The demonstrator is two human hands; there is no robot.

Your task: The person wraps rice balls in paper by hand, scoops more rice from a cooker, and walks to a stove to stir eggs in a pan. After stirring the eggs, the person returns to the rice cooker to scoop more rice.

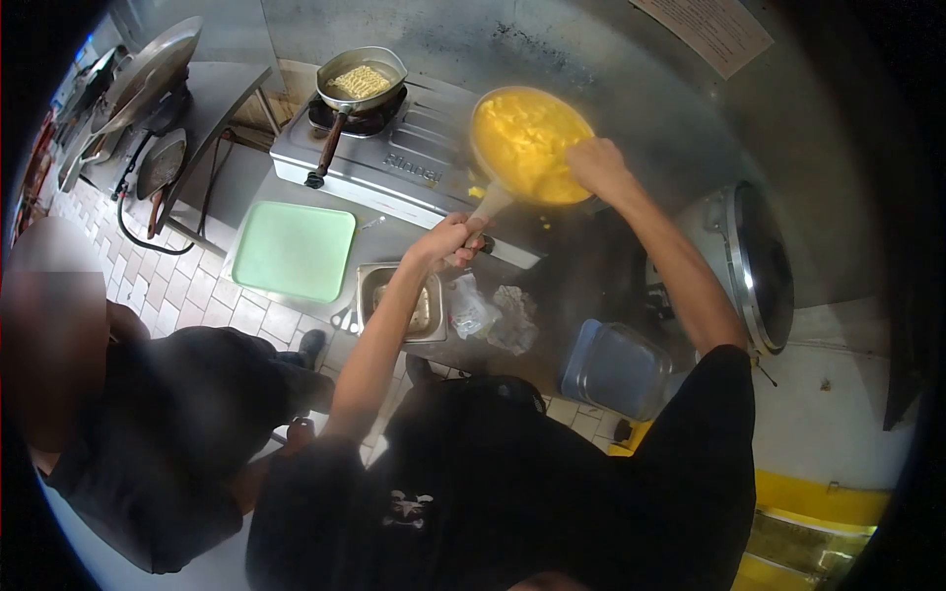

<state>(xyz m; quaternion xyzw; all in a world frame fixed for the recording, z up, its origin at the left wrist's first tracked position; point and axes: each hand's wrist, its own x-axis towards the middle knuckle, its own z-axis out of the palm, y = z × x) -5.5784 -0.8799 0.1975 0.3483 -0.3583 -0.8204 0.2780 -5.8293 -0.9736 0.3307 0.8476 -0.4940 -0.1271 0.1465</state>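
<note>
My left hand [453, 239] is closed around the pale handle [493, 202] of a frying pan. Yellow food in soft lumps, like scrambled egg [527, 138], fills the frying pan [476, 148], which is over the right side of the gas stove [424, 167]. Small yellow bits lie on the stove by the pan. At the pan's right rim is my right hand [596, 165], its fingers closed; what they hold, if anything, is hidden.
A saucepan [340, 118] with a noodle block [360, 83] sits on the left burner. A green tray [294, 251], a metal container [424, 330], plastic bags [473, 307] and a plastic tub [621, 369] are near me. A rice cooker [759, 266] stands right; a person [187, 424] is at left.
</note>
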